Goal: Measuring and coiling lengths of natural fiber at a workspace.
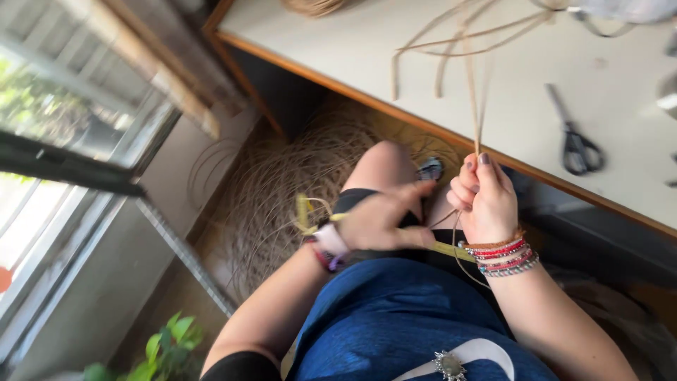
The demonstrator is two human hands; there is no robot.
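Note:
My right hand [485, 200] pinches thin tan cane strands [474, 92] that run up onto the white tabletop [367, 49]. My left hand [384, 219] is closed over a yellow measuring tape [451, 250] that lies across my lap, its free end curling out past my wrist. The two hands sit close together above my knees. Several beaded bracelets circle my right wrist, and a pale band is on my left wrist.
Black-handled scissors [577, 144] lie on the table to the right. A big tangle of cane coils [289, 183] fills the floor under the table edge. A window [63, 141] is at left, with a green plant [166, 349] below it.

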